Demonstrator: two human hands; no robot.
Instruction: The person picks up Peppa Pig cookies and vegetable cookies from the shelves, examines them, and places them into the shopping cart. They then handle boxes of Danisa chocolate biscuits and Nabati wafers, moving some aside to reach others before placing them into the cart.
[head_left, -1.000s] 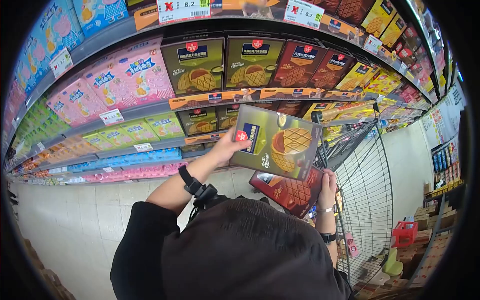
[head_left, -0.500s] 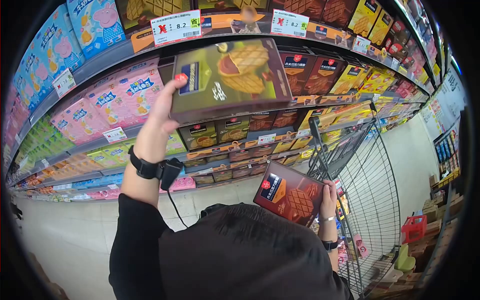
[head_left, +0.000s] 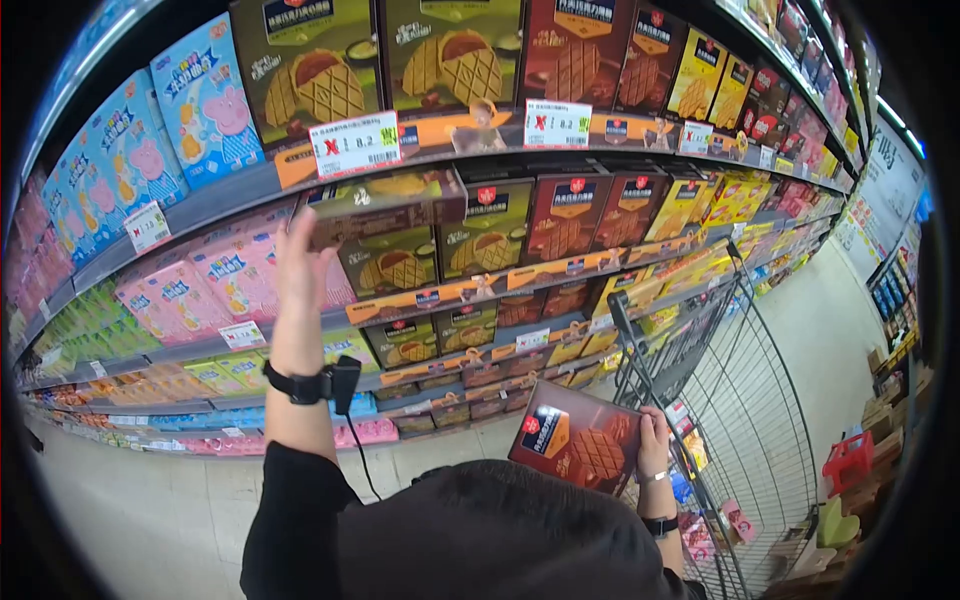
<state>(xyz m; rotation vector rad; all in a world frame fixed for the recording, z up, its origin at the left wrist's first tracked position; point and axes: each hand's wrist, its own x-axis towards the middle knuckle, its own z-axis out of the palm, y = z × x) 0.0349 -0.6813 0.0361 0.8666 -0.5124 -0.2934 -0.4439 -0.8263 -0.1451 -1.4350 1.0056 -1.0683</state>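
Observation:
My left hand (head_left: 300, 265) is raised to the second shelf, its fingers and thumb at the left end of an olive-green and brown waffle biscuit box (head_left: 390, 208). That box lies nearly flat, its long brown side towards me, in the gap above upright boxes of the same kind (head_left: 395, 265). How far the fingers wrap behind it is hidden. Low on the right, my right hand (head_left: 652, 440) grips the right edge of a dark red chocolate waffle biscuit box (head_left: 580, 437), tilted face-up in front of my body.
A wire shopping cart (head_left: 745, 400) with several packs in it stands to my right. Pink boxes (head_left: 190, 300) and blue cartoon boxes (head_left: 205, 110) line the shelves on the left. Price tags (head_left: 355, 145) hang along the shelf edge. A red stool (head_left: 848, 462) is at far right.
My left hand has moved the green box in under the upper shelf and tipped it flatter, from face showing to side showing. My right hand still holds the red box. The view has tilted up.

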